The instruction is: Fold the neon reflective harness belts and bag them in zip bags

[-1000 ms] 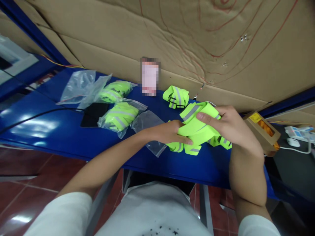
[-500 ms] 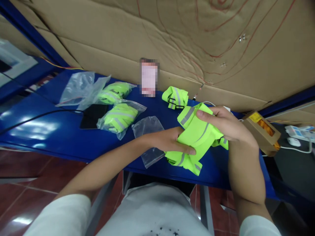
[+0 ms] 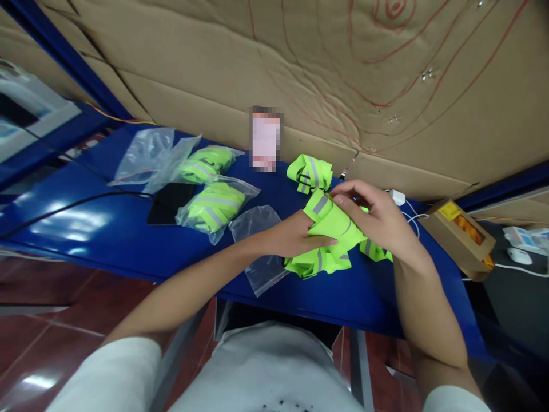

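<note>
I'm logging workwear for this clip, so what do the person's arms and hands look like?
The left hand and right hand wear no gloves, and no watch shows. Forearms are bare below short, plain white sleeves. The white shirt carries small dark marks.

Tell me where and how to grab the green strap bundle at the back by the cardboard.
Probably across its wrapped middle, from above: the strap bundle is a compact bulge, the cardboard wall stands close behind it, and the right hand crowds its near right side.
</note>
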The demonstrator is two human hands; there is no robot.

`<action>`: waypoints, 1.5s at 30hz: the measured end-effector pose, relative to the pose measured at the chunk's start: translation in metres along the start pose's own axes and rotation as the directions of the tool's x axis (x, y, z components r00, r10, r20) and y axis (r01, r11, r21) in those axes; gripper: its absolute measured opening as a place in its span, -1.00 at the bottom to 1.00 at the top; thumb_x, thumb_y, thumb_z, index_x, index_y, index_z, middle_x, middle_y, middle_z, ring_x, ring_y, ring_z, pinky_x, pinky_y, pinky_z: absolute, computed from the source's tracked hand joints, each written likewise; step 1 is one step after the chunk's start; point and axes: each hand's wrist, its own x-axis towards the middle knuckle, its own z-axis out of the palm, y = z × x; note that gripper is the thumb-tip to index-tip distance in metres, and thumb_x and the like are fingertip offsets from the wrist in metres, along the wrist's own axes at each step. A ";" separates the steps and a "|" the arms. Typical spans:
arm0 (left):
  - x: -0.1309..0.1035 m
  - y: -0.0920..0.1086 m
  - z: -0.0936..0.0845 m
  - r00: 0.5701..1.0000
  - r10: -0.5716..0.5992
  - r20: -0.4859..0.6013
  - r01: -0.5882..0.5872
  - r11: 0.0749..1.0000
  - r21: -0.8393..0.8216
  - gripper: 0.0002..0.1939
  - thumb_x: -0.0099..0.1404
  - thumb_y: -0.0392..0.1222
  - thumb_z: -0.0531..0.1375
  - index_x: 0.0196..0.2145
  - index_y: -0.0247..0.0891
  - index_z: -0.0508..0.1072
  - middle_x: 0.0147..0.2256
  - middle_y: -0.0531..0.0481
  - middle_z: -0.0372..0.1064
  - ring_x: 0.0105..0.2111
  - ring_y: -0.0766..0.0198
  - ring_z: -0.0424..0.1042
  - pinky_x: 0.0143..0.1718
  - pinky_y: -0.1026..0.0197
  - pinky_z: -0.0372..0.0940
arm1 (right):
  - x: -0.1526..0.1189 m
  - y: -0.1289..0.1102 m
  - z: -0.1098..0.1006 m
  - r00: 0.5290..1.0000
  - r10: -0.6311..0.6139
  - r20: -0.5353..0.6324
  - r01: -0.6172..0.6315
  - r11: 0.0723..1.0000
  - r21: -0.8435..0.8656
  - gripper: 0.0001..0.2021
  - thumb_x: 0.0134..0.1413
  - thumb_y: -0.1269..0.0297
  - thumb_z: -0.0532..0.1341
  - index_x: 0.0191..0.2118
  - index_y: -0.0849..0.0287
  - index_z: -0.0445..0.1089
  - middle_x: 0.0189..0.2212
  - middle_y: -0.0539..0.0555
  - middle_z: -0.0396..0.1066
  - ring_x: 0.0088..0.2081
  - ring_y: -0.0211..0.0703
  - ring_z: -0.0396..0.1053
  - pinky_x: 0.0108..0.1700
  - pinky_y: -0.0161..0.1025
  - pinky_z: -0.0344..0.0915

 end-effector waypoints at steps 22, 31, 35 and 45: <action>-0.001 -0.006 0.000 0.835 -0.248 0.491 0.510 0.682 -0.524 -0.62 0.14 -0.18 0.46 -0.09 -0.27 0.58 -0.18 -0.08 0.59 -0.15 0.18 0.57 -0.05 0.14 0.44 | -0.005 -0.007 0.003 0.993 0.066 0.100 -0.061 0.997 -0.049 -0.62 0.13 -0.09 0.35 -0.11 0.11 0.57 -0.24 0.03 0.60 -0.28 -0.06 0.52 -0.28 -0.22 0.37; -0.002 -0.003 -0.013 0.817 -0.388 0.427 0.563 0.695 -0.447 -0.58 -0.03 -0.13 0.53 -0.21 -0.29 0.59 -0.26 -0.05 0.59 -0.29 0.19 0.56 -0.20 0.18 0.46 | -0.012 -0.015 -0.003 0.957 0.289 0.035 -0.288 0.918 0.275 -0.66 0.09 -0.10 0.37 -0.21 0.07 0.58 -0.29 0.02 0.59 -0.34 -0.07 0.51 -0.31 -0.18 0.43; -0.006 0.003 -0.014 0.856 -0.284 0.431 0.435 0.847 -0.306 -0.61 0.05 -0.09 0.50 -0.20 -0.32 0.58 -0.24 -0.11 0.59 -0.28 0.16 0.56 -0.21 0.16 0.46 | -0.014 -0.020 -0.008 0.940 0.301 0.159 -0.339 0.875 0.346 -0.66 0.13 -0.10 0.34 -0.11 0.01 0.56 -0.19 0.05 0.60 -0.27 -0.02 0.53 -0.27 -0.12 0.46; -0.007 0.000 -0.008 0.919 -0.224 0.323 0.303 0.928 -0.217 -0.60 0.08 -0.10 0.46 -0.17 -0.32 0.53 -0.23 -0.10 0.57 -0.25 0.18 0.52 -0.18 0.16 0.42 | 0.000 0.004 0.004 0.980 0.166 0.113 -0.185 0.964 0.192 -0.71 0.26 0.00 0.26 -0.01 0.00 0.47 -0.06 0.03 0.50 -0.02 -0.04 0.43 0.05 -0.10 0.32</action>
